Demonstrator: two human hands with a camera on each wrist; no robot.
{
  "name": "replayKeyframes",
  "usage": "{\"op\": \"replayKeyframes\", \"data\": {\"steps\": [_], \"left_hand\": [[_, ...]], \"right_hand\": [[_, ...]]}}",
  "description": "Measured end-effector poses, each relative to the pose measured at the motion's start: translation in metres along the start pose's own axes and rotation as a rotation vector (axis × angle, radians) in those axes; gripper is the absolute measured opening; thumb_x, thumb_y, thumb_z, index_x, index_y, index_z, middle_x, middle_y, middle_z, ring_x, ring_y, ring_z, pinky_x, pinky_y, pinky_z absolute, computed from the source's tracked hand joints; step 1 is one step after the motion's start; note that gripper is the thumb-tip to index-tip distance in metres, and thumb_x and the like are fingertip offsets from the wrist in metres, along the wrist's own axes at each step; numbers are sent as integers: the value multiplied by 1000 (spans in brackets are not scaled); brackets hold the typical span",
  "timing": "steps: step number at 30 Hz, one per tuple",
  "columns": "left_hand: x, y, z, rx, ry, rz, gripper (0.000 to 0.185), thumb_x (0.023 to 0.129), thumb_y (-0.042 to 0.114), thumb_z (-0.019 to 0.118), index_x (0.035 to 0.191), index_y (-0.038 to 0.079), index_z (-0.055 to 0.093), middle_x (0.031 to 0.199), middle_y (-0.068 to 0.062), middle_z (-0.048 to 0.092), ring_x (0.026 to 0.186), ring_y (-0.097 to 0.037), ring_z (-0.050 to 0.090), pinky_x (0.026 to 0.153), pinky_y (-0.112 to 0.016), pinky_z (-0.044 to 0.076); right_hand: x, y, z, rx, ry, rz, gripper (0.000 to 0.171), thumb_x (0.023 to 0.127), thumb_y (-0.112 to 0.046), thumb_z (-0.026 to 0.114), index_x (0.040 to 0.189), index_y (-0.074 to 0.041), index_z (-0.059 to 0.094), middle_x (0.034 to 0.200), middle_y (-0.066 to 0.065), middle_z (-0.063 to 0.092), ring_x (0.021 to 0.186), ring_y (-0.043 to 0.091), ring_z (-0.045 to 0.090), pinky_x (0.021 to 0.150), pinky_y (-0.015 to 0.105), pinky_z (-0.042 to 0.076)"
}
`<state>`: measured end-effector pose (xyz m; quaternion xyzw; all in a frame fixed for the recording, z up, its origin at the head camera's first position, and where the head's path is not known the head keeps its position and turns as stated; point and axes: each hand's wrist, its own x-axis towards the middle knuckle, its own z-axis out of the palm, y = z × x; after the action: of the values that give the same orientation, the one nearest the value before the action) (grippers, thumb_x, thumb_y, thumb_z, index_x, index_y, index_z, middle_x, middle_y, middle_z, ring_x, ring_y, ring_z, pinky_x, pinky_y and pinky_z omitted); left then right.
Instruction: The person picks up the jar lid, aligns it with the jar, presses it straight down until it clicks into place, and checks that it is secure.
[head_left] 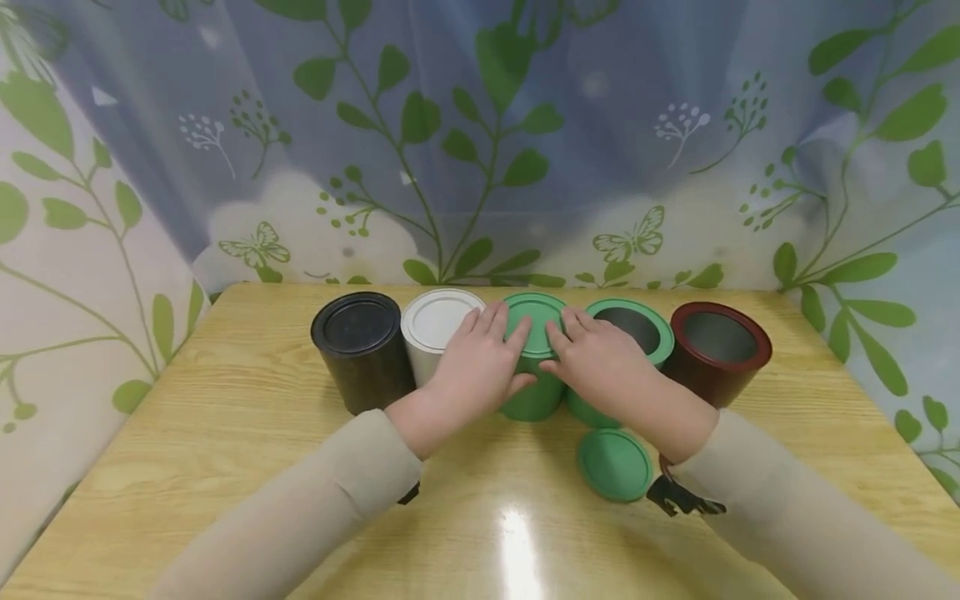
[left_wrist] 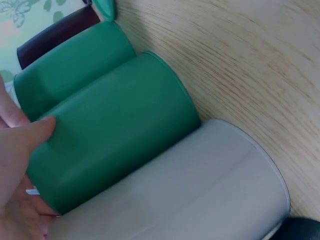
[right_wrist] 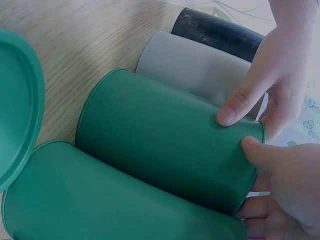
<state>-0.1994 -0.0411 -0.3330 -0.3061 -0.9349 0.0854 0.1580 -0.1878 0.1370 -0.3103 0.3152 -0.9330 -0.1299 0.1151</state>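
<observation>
A green canister (head_left: pixel 532 392) stands mid-row with a green lid (head_left: pixel 538 329) on top. From its left, my left hand (head_left: pixel 483 354) rests spread fingers over the lid's edge, its thumb against the front wall. On the opposite side my right hand (head_left: pixel 600 358) touches the same lid with extended fingers. Both thumbs lie on the upper side of the canister (right_wrist: pixel 165 140) in the right wrist view. Right beside it is a second green canister (head_left: pixel 651 312), lidless, its dark inside showing. A loose green lid (head_left: pixel 615 465) lies on the table in front of that one.
Left of the hands stand a white canister (head_left: pixel 435 321) and a black canister (head_left: pixel 367 358), both lidded. A dark red canister (head_left: pixel 712 379), open at the top, ends the row on the right. The wooden table (head_left: pixel 225 417) backs onto a leaf-patterned curtain (head_left: pixel 450 167).
</observation>
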Motion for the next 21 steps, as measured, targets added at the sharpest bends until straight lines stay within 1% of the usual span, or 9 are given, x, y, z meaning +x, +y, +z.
{"op": "replayKeyframes", "data": {"steps": [4, 6, 8, 10, 14, 17, 21], "left_hand": [[-1, -1, -6, -60, -82, -21, 71, 89, 56, 52, 143, 12, 40, 143, -22, 36, 133, -32, 31, 105, -47, 29], [-2, -1, -8, -84, -109, -26, 70, 89, 56, 52, 144, 15, 38, 144, -23, 33, 134, -33, 28, 105, -48, 29], [-2, 0, -10, -95, -121, -25, 70, 89, 55, 52, 145, 17, 36, 145, -24, 31, 135, -34, 27, 105, -48, 29], [-3, 0, -10, -91, -112, -17, 69, 89, 54, 53, 145, 17, 36, 144, -25, 31, 134, -35, 28, 105, -48, 29], [-4, 1, -8, -83, -64, -10, 68, 89, 51, 56, 143, 14, 39, 142, -26, 33, 132, -36, 31, 104, -47, 31], [-5, 1, -7, -72, -43, -4, 66, 89, 49, 57, 143, 13, 41, 141, -26, 35, 131, -36, 33, 104, -46, 32], [-3, 1, -8, -60, -63, 9, 66, 89, 49, 57, 143, 15, 40, 141, -26, 36, 131, -36, 33, 104, -46, 31]], "right_hand": [[1, 1, 0, -21, 3, -15, 56, 92, -40, 56, 128, 3, 54, 128, 27, 50, 119, 36, 49, 91, 42, 46], [1, 1, 1, -26, 3, -17, 57, 92, -41, 55, 129, 2, 54, 128, 27, 50, 119, 36, 49, 91, 42, 46], [1, 1, 1, -28, 11, -20, 56, 92, -41, 56, 128, 2, 55, 128, 27, 51, 118, 36, 50, 91, 43, 46], [1, 1, 2, -30, 22, -22, 56, 91, -41, 56, 128, 2, 55, 127, 27, 51, 118, 36, 50, 90, 43, 46], [0, 0, 3, -21, 48, -11, 57, 91, -40, 58, 128, 2, 54, 127, 27, 51, 118, 36, 50, 90, 43, 46], [-2, -2, 5, 15, 56, 13, 57, 91, -38, 58, 129, 6, 53, 129, 28, 50, 120, 37, 48, 91, 43, 46], [-4, -5, 7, 55, 67, 44, 58, 91, -35, 60, 128, 9, 52, 129, 28, 49, 121, 37, 47, 92, 41, 45]]}}
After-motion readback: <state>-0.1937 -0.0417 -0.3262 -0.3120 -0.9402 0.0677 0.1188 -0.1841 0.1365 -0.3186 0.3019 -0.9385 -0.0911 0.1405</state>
